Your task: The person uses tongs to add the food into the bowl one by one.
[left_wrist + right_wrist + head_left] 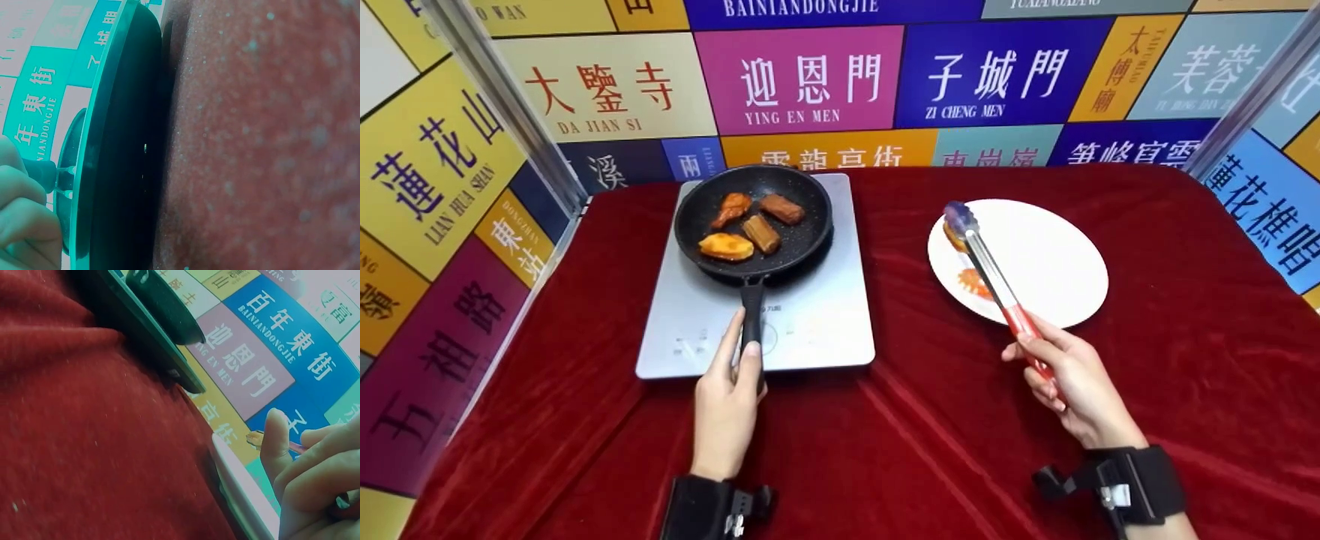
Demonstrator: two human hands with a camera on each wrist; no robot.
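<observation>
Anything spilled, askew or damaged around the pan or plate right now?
Nothing serious stands out. The pan sits on the cooktop with four food pieces inside, and no spill shows around the plate. Only the red cloth is creased.

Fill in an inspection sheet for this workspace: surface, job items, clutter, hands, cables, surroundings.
Surface: dark red cloth, with creases.
Cooker: flat silver cooker bearing a black pan.
Food: four pieces in the pan.
Plate: white plate, right of the cooker; an orange piece on it, another piece at the tips of the tongs; whether gripped, can't tell.
Clutter: nothing seen.
Left hand: grips the pan's handle.
Right hand: holds the tongs by their red grips.
Wrists: black band on each.
Cables: nothing seen.
Surroundings: colorful lettered panels and metal posts.
</observation>
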